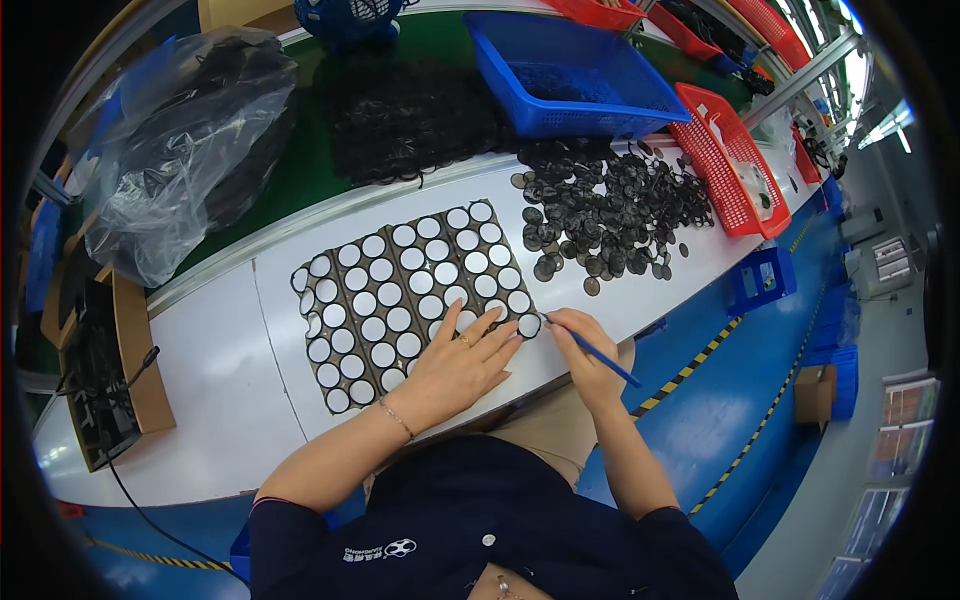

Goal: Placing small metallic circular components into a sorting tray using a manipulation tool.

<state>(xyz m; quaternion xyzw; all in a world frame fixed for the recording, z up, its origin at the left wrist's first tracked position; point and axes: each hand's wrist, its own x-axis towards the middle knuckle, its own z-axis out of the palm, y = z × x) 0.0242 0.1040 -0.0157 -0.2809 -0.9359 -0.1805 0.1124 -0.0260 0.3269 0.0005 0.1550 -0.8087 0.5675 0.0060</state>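
A dark panel (408,272) with rows of round white discs (373,246) rimmed in black lies on the white bench, slightly askew. My left hand (450,368) rests flat across its near right part with the fingers spread, covering some discs. In my right hand (590,365) is a slim blue pen-shaped tool (622,373), gripped between thumb and fingers. Its tip is at the rim of the disc (529,326) in the panel's near right corner. Whether the tip touches that disc I cannot tell. A loose heap of small dark round pieces (600,215) spreads just beyond the panel's right side.
A blue basket (580,120) and a red basket (735,170) stand behind and right of the heap. Black stringy material (410,120) lies on the green surface. At left are a clear plastic bag (190,150) and a cardboard box (145,350) holding a black device with a cable.
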